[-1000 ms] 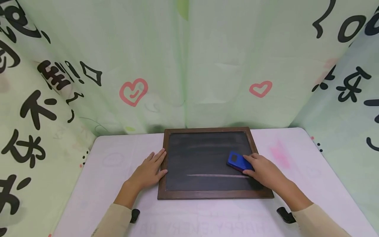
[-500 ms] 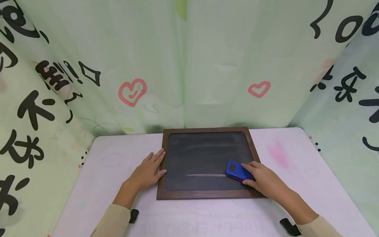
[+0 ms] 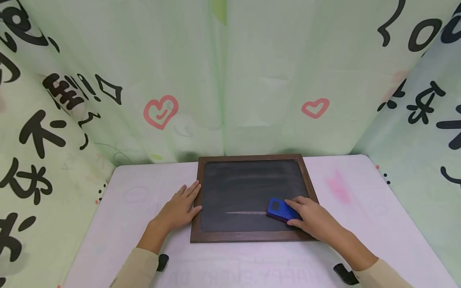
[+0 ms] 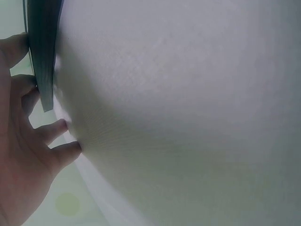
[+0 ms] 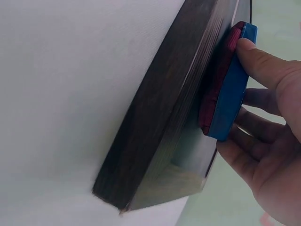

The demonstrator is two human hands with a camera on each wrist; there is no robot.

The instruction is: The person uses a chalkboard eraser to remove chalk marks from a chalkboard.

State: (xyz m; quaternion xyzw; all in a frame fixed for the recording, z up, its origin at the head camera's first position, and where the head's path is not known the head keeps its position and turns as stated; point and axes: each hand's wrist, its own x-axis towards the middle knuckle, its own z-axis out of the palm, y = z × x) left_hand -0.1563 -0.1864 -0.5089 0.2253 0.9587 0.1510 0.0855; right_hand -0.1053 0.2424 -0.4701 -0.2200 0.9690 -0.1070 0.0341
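A small blackboard [image 3: 245, 184] in a brown wooden frame [image 3: 252, 237] lies on the white table. My right hand [image 3: 313, 218] grips a blue board eraser [image 3: 282, 209], thumb on one side and fingers on the other. In the right wrist view the eraser [image 5: 230, 84] has a dark red felt underside facing the board. A thin pale chalk line [image 3: 241, 213] runs left from the eraser. My left hand [image 3: 180, 208] rests at the frame's left edge, fingers stretched out. In the left wrist view its thumb and fingers [image 4: 28, 92] touch the frame's side [image 4: 44, 52].
The white table [image 3: 151, 180] carries a pink stain [image 3: 339, 187] right of the board. A pale green curtain [image 3: 259, 80] with black writing and red hearts hangs behind and at both sides. Dark straps [image 3: 345, 274] show at the wrists.
My right hand has moved the eraser down and to the left across the board. The chalk line's right part has gone. The left hand stays at the frame.
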